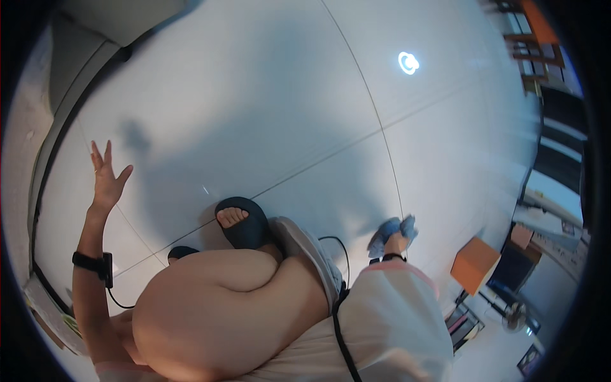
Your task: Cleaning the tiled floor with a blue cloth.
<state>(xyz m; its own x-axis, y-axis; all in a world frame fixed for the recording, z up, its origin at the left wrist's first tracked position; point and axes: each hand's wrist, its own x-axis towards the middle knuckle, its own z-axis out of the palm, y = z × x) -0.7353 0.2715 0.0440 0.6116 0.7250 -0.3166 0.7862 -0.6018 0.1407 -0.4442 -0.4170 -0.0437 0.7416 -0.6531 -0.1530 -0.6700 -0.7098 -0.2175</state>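
My left hand (111, 183) is raised at the left over the pale tiled floor, fingers spread and holding nothing. A black strap with a small device (102, 266) sits on that forearm, and a cable runs from it. Farther right, my right hand (396, 243) is closed on a crumpled blue-grey cloth (386, 235). Its fingers are mostly hidden by the cloth, and a black band circles the wrist. Between the hands are my bent bare legs and a foot in a dark slipper (251, 230). A second dark slipper (182, 253) shows partly behind the knee.
Grey upholstered furniture (89, 60) stands along the left edge. On the right are an orange box (475, 264), a small fan (514, 316) and a rack (466, 325). Wooden chairs (538, 54) stand at the far right. Glossy floor tiles (286, 127) reflect a round light.
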